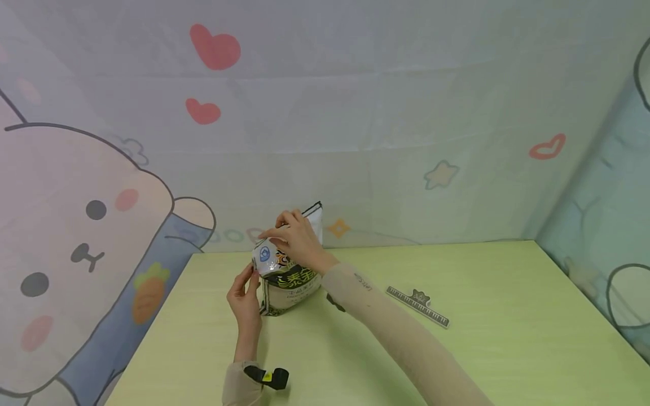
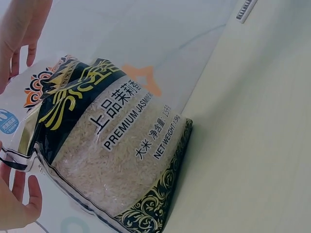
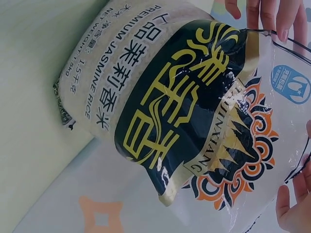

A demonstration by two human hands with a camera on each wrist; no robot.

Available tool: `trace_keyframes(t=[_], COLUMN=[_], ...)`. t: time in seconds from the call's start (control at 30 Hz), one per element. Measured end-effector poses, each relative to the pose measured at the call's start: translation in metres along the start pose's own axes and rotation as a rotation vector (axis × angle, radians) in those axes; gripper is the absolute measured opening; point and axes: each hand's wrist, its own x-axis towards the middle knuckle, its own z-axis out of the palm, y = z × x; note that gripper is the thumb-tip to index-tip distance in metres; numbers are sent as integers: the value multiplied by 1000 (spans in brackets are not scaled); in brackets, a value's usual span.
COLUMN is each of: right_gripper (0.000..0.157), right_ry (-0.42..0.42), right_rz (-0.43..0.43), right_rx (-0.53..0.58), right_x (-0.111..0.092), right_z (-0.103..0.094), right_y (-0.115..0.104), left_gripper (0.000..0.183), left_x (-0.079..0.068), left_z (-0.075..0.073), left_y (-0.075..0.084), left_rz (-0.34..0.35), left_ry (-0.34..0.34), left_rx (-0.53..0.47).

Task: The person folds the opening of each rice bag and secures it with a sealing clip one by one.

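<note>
The bag of jasmine rice (image 1: pixel 291 282) stands on the pale green surface (image 1: pixel 487 282), near its back edge and closer to the back left corner than to the back right one. My left hand (image 1: pixel 245 296) pinches the bag's side edge between thumb and fingers. My right hand (image 1: pixel 301 241) reaches across the upper part and has the top edge pinched as well, so both grips are clamped on the bag. Its white upper part, with an orange and black ornament, is creased; grains show through the clear front below the dark band. A ruler-marked clip (image 1: pixel 418 306) lies between the bag and the surface's right edge, well apart from my hands. A black device (image 1: pixel 274 378) sits on my left sleeve (image 1: pixel 242 384).
</note>
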Motion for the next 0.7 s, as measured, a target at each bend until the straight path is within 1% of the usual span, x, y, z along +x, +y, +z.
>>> trace_keyframes(t=[0.13, 0.37, 0.7], right_gripper=[15, 18, 16], right_ry=[-13, -51, -73], right_rz=[6, 57, 83], right_rx=[19, 51, 95], right_x=[0, 1, 0], right_z=[-2, -1, 0], right_y=[-2, -5, -3], left_gripper=[25, 24, 21], left_x=[0, 1, 1], left_z=[0, -2, -3], left_y=[-1, -7, -9], left_rz=[15, 68, 126], left_ry=[2, 48, 61], left_rx=[12, 36, 15])
